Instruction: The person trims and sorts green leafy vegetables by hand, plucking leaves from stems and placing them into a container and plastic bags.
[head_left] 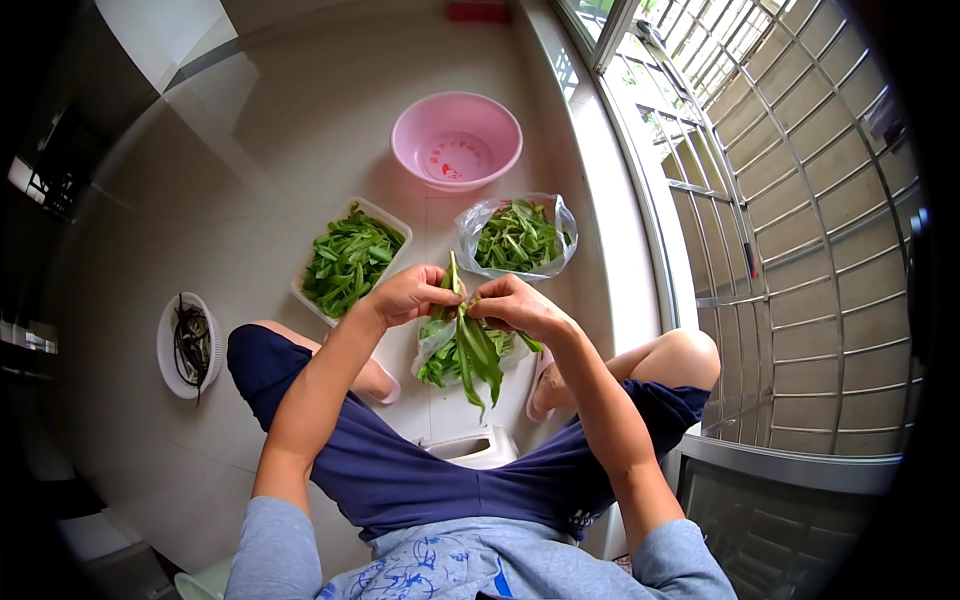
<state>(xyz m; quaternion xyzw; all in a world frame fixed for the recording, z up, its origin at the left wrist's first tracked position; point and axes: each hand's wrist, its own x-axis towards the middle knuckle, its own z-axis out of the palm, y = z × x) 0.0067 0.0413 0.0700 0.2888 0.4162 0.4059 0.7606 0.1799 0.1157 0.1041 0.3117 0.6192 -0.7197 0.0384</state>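
Between my knees I hold up a leafy green stalk (480,352), its stem end pointing away from me and its long leaves hanging towards me. My left hand (412,295) pinches the stem between thumb and fingers. Close beside it, my right hand (518,304) is closed on the same stalk, fingertips at the base of the leaves. Below the hands lies a plastic bag of greens (436,370), partly hidden by the stalk. Beyond my left hand is a pale tray (400,228) heaped with cut greens. A clear plastic bag (568,238) of greens stands beyond my right hand.
A pink basin (405,150) sits on the tiled floor farther off. To the left is a white basket (166,350) with dark, stringy scraps. A window ledge (635,220) and metal bars (800,230) run along the right. A white stool (490,450) shows between my legs.
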